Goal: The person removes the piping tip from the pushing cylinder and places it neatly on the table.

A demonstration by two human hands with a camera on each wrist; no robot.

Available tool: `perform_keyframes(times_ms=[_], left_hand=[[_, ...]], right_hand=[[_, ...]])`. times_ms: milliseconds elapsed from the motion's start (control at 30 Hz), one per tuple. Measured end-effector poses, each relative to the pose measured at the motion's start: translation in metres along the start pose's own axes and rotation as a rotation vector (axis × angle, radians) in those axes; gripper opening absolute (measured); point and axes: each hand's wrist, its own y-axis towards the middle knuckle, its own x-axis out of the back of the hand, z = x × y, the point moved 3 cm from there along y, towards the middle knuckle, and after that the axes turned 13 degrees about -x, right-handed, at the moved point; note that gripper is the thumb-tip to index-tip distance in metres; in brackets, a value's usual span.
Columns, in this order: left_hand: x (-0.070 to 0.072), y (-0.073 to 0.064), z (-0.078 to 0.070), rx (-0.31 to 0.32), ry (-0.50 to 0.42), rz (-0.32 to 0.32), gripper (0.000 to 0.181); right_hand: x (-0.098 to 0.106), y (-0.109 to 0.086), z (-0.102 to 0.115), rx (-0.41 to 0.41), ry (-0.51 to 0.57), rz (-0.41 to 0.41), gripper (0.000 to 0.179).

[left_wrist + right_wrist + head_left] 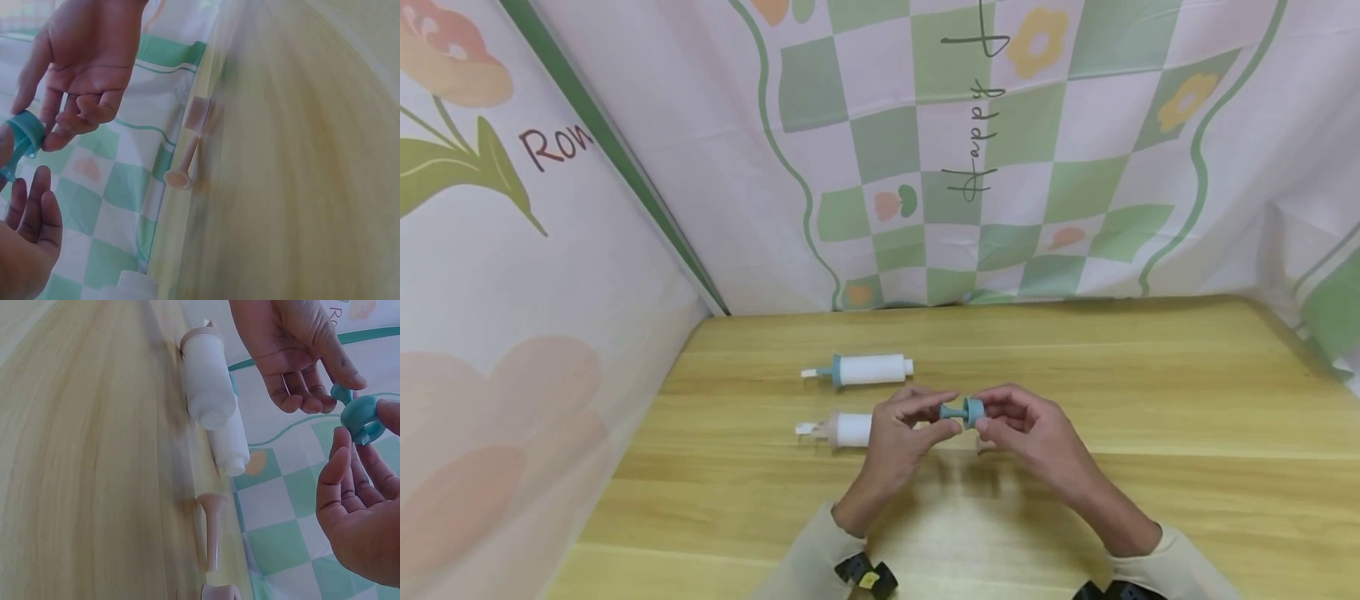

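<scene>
Between my two hands is a teal plastic piece [974,412], a ring-like cap with a short stem that flares at its end. My left hand [901,429] pinches the flared end between thumb and fingertips. From the other side, my right hand [1037,432] holds the wider cap by thumb and fingers. The right wrist view shows the teal cap [362,417] hollow, with fingertips on its rim. A pinkish-beige piece of similar form [195,140] lies on the table, mostly hidden behind my right hand in the head view.
Two white cylinders lie on the wooden table [700,500]: one with a teal collar [872,369] farther back, one with a beige collar [852,431], partly covered by my left hand. A checkered cloth [955,150] hangs behind the table, and another patterned cloth [550,292] hangs at left.
</scene>
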Motion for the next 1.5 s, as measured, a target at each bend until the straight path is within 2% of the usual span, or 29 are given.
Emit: perform_keyframes(times_ms=[367,767,967,1167,1400,1500], left_hand=[[0.003,0.001,-0.001,-0.016,0.050,0.010,0.030],[0.004,0.006,-0.005,0.041,0.140,0.027,0.027],[0.007,0.012,-0.010,0.036,0.209,0.085,0.029],[0.014,0.020,-0.016,0.047,0.298,0.181,0.028],[0.018,0.032,-0.019,0.068,0.389,0.280,0.026],[0.019,0.038,-0.019,0.077,0.403,0.298,0.027]], right_hand=[[0.002,0.000,-0.002,0.012,0.000,-0.004,0.030],[0.009,-0.002,-0.001,0.057,-0.078,-0.065,0.028],[0.016,-0.005,0.001,0.071,-0.137,-0.115,0.029],[0.030,-0.006,0.006,0.087,-0.202,-0.136,0.029],[0.048,-0.003,0.010,0.038,-0.261,-0.159,0.032],[0.054,0.000,0.013,0.044,-0.334,-0.177,0.032]])
